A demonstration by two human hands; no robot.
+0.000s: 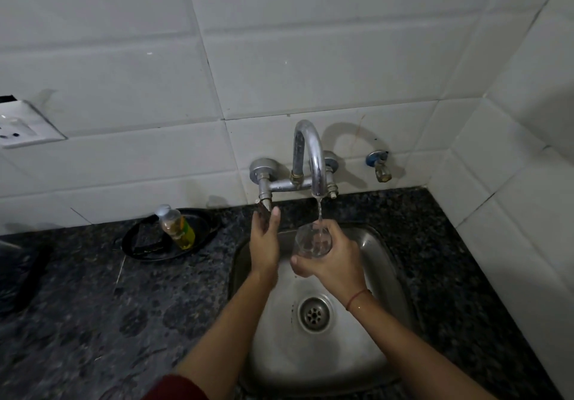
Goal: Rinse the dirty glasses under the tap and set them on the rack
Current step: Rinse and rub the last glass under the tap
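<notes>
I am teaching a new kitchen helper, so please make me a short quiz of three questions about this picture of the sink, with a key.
1. Multiple choice: which hand holds the glass under the tap? A. left B. right C. both
2. True or false: no water is running from the tap.
3. Short answer: what is the left hand reaching to?
Key: 1. B, the right hand. 2. False, a thin stream falls into the glass. 3. The tap's left handle.
</notes>
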